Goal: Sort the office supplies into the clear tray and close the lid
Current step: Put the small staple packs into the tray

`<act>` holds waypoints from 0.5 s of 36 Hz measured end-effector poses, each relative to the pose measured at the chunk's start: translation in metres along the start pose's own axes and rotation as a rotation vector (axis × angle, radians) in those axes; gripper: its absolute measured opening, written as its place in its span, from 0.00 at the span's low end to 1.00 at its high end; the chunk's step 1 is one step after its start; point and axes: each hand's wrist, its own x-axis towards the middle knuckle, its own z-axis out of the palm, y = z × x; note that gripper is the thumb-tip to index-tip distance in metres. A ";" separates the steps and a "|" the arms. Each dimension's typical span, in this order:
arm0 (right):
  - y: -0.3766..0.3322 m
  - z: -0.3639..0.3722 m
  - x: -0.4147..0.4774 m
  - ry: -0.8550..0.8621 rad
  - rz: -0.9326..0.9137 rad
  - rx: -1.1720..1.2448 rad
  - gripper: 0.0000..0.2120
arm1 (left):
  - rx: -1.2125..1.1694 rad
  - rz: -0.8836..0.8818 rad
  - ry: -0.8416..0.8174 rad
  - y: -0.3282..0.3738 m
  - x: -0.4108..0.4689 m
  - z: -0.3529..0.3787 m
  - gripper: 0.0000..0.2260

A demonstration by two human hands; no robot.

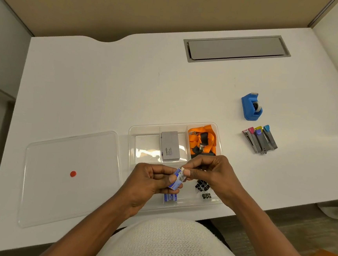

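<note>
While both hands hover over the near part of the tray (131, 145), they share one small blue box (177, 178): the left hand (149, 184) has its fingers curled shut around the box's lower end, thumb on top, and the right hand (211, 172) pinches the upper end, where a pale flap sticks out, between thumb and forefinger. That box is held tilted just above the tray, not resting in it. Under the left hand more blue boxes (170, 197) lie in a near compartment, and black clips (202, 187) sit in the compartment to their right. A grey case (170, 145) lies in the far middle section, and an orange lanyard (202, 140) fills the far right one. Left of the tray, just beside it, the lid (67, 180) lies flat on the white surface (106, 81), with a red dot (73, 173) on it. Well to the right of the tray stand a blue tape dispenser (251, 106) and, nearer, a bunch of staplers (260, 139) with coloured ends
</note>
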 end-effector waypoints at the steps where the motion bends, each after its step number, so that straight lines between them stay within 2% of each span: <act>1: 0.000 0.000 0.000 -0.006 -0.018 -0.001 0.06 | -0.013 -0.001 0.009 -0.001 0.000 0.001 0.12; 9: 0.007 0.002 0.001 0.016 -0.193 -0.230 0.09 | -0.165 -0.026 0.067 -0.005 0.002 0.006 0.17; 15: 0.015 0.005 -0.001 0.086 -0.073 -0.183 0.10 | -0.152 -0.006 0.163 -0.010 0.005 0.007 0.16; 18: 0.014 0.008 -0.004 0.166 -0.008 -0.069 0.08 | 0.018 0.000 0.198 -0.009 0.006 0.002 0.16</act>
